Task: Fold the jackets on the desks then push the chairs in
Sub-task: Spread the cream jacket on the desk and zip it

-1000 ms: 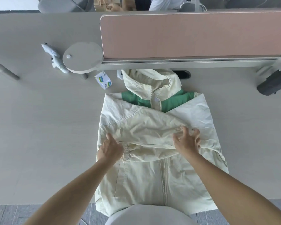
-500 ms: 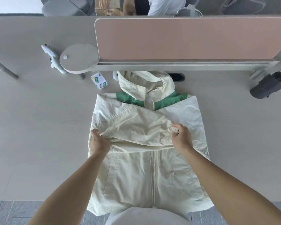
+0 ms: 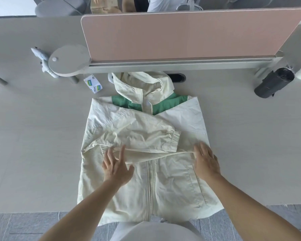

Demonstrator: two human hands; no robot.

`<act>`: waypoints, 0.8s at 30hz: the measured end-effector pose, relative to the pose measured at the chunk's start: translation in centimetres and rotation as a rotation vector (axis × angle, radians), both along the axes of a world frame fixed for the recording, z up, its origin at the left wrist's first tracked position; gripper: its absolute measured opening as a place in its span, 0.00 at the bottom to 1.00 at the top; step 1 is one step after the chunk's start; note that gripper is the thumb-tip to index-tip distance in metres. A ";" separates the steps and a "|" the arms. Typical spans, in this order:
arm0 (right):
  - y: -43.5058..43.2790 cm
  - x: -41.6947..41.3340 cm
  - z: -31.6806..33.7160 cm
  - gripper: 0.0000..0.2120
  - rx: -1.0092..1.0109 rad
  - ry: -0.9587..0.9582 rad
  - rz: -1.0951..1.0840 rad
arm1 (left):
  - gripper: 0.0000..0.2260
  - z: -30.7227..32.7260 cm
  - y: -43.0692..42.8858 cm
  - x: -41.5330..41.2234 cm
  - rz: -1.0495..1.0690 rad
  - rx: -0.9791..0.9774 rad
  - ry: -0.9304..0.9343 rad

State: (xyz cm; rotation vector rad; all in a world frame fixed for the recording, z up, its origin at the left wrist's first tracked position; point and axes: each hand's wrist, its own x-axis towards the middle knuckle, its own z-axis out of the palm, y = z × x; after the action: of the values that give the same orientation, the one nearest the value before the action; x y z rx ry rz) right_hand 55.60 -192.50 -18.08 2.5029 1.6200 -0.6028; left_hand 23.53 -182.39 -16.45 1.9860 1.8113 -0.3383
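The jacket (image 3: 172,188) is thin cream cloth, matt and pretty crinkly, with smoother green cloth panels at the collar. Desk (image 3: 33,136) is a pale matt top with a faint wood-grain look, and the divider (image 3: 181,35) looks like soft pinkish matt fabric in a satin metal rail (image 3: 163,66). Black roll (image 3: 271,84) on the side looks like thin, slightly shiny plastic, little box (image 3: 92,84) is printed card.

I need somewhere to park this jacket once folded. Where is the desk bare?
Bare desk lies left of the jacket, nearer than the small white box. Another patch lies right of the jacket, before the black roll. Crowded: the back edge under the pink divider, with box and round shelf.
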 end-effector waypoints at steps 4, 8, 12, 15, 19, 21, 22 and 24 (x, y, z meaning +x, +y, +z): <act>1.3 1.8 -0.2 0.20 0.073 -0.013 -0.050 | 0.44 -0.4 -0.7 1.4 -0.072 -0.020 0.000; 1.6 4.3 -0.3 0.15 0.256 0.163 -0.387 | 0.44 -0.8 0.2 1.8 -0.058 0.128 -0.048; 0.3 5.0 0.1 0.15 0.131 0.203 -0.562 | 0.41 -0.9 0.8 3.2 0.008 0.062 -0.037; 1.1 5.1 0.8 0.17 0.163 0.027 -0.332 | 0.38 -1.0 0.7 3.8 0.006 0.131 0.011; 5.6 4.3 1.9 0.30 0.248 0.037 0.111 | 0.35 -1.7 0.7 3.3 -0.145 0.327 0.043; 8.5 3.7 1.5 0.31 0.133 -0.001 0.302 | 0.35 -2.4 1.6 2.9 -0.283 0.406 0.059; 9.8 3.7 0.9 0.31 0.076 -0.019 0.324 | 0.33 -2.5 2.3 2.7 -0.327 0.430 0.054; 11.6 4.0 -0.5 0.32 -0.001 -0.043 0.272 | 0.27 -2.4 3.7 2.8 -0.362 0.461 0.046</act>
State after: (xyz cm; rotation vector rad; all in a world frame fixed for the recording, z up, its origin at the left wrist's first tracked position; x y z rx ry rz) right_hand 59.57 -180.87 -18.63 2.2212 1.8964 -0.5119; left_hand 26.34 -178.72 -18.85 2.6529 1.6586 -0.0711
